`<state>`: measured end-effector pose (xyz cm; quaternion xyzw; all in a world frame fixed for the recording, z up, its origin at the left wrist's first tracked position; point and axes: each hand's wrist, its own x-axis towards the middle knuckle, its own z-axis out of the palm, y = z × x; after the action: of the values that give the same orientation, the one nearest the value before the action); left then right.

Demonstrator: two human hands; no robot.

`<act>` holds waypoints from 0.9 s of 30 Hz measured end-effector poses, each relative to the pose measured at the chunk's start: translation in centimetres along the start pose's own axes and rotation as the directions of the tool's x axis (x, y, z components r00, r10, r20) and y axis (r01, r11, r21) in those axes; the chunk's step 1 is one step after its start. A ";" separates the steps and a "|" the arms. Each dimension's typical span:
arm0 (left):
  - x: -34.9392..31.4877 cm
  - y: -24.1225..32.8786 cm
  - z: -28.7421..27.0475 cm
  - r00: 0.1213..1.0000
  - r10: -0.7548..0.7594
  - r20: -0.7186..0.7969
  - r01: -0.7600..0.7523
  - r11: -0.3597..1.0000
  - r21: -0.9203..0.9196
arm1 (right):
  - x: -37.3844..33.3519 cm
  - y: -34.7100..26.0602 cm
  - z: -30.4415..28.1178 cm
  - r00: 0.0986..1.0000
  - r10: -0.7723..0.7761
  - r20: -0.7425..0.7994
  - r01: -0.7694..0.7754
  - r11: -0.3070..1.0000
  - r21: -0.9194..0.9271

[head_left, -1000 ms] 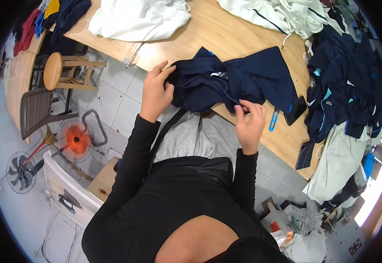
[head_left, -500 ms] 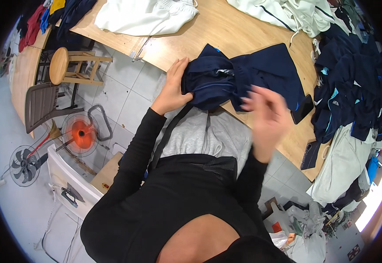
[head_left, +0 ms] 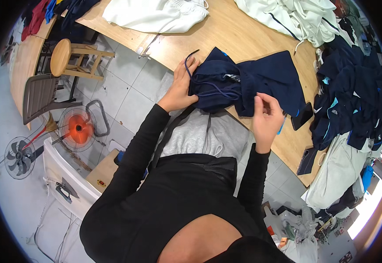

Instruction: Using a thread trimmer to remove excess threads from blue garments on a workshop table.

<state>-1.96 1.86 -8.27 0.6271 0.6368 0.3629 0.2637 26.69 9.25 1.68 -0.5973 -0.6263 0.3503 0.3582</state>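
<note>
Navy shorts (head_left: 270,74) lie bunched at the table's near edge, with their gathered waist end to the left. A navy drawstring (head_left: 217,93) loops across the gathered part, and one end sticks up past my left fingers. My left hand (head_left: 180,90) grips the left end of the shorts, thumb on the near side and fingers on the far side. Just off the near side of the shorts is my right hand (head_left: 267,122), thumb and fingers curled into a pinch. Whatever it may hold is too small to make out. A bit of bright blue shows beside that hand.
A dark phone (head_left: 303,116) lies right of the shorts. White garments (head_left: 156,15) are at the far side of the wooden table (head_left: 226,26). A navy clothing pile (head_left: 349,96) fills the right. At left are a stool (head_left: 61,57), an orange fan (head_left: 79,128) and an iron (head_left: 66,190).
My right hand has come down from over the shorts, its fingers now curled together. The drawstring now lies in loops on top, with one end up by my left hand. The view has shifted slightly.
</note>
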 end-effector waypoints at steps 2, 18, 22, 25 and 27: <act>0.1 0.4 -0.4 1.000 0.020 0.022 -0.019 0.998 -0.052 | 0.4 -0.5 1.5 0.962 -0.231 0.148 0.249 0.962 -0.113; 3.2 8.9 -2.2 0.992 0.008 -0.128 -0.029 0.986 -0.165 | -1.1 4.2 -1.9 0.979 -0.166 0.114 0.136 0.963 0.234; 2.6 5.7 -0.2 0.970 -0.065 -0.233 0.069 0.998 0.006 | -1.8 1.0 -2.5 0.988 -0.149 0.029 0.151 0.983 -0.105; 3.5 4.5 0.4 0.970 -0.060 -0.236 0.071 0.997 0.037 | -2.3 3.0 -1.5 0.966 -0.257 0.009 0.247 0.920 -0.303; 3.9 4.3 0.0 0.969 -0.083 -0.234 0.095 0.995 0.043 | -2.8 3.3 -1.1 0.975 -0.216 0.057 0.223 0.930 -0.291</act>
<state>0.33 5.53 -4.39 0.5581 0.7003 0.4042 0.1865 29.40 6.55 -0.70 -0.5662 -0.7385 0.2177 0.2943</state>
